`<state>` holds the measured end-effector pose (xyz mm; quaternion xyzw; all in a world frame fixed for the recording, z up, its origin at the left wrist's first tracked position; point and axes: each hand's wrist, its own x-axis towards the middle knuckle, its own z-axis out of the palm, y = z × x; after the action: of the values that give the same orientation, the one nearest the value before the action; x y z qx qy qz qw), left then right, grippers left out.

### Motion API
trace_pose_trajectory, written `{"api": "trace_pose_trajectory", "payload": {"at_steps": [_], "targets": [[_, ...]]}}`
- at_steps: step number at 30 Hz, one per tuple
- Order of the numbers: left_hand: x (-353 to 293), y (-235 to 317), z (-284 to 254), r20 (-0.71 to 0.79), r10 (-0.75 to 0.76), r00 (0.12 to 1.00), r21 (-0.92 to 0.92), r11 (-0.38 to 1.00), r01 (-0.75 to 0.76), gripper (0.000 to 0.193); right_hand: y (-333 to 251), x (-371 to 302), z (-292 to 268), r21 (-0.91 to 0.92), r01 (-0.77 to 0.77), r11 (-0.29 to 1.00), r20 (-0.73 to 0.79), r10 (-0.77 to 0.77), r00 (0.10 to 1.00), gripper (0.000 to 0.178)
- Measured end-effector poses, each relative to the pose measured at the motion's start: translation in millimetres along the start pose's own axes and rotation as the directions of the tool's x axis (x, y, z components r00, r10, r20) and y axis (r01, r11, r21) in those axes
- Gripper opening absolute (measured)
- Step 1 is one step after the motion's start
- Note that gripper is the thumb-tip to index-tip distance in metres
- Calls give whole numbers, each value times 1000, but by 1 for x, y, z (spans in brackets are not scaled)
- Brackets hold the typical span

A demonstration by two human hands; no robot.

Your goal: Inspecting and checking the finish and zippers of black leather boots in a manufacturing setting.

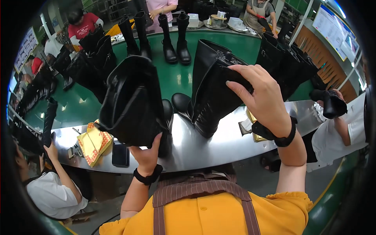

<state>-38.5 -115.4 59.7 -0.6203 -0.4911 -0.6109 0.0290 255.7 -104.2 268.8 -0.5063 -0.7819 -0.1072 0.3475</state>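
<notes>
Two tall black boots stand before me on the metal bench edge. The left boot [135,103] leans toward me, its shaft opening facing up. My left hand [147,158] grips its shaft from the near side; the thumb shows and the other fingers are mostly hidden behind the leather. The right boot [215,90] stands with its toe pointing away to the left and its top gaping, showing printed lining. At its upper right rim, my right hand [260,88] pinches the edge between thumb and fingers. Wristbands are on both wrists.
Left on the metal bench [203,152] are yellow patterned papers [94,143] and a dark phone [120,155]. Beyond, a green table [231,39] carries pairs of black boots [176,39]. Co-workers sit close on both sides, one holding a boot [333,103]; others work across the table.
</notes>
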Motion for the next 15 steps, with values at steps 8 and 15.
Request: {"api": "trace_pose_trajectory", "payload": {"at_steps": [8,15], "targets": [[68,94,-22,-8,553,833,-463,736,-493,39,16,5,4,-133,36,990,-137,-54,989,24],[93,120,97,474,10,880,-598,737,314,52,25,-2,-11,126,20,992,-70,-11,997,13]]}}
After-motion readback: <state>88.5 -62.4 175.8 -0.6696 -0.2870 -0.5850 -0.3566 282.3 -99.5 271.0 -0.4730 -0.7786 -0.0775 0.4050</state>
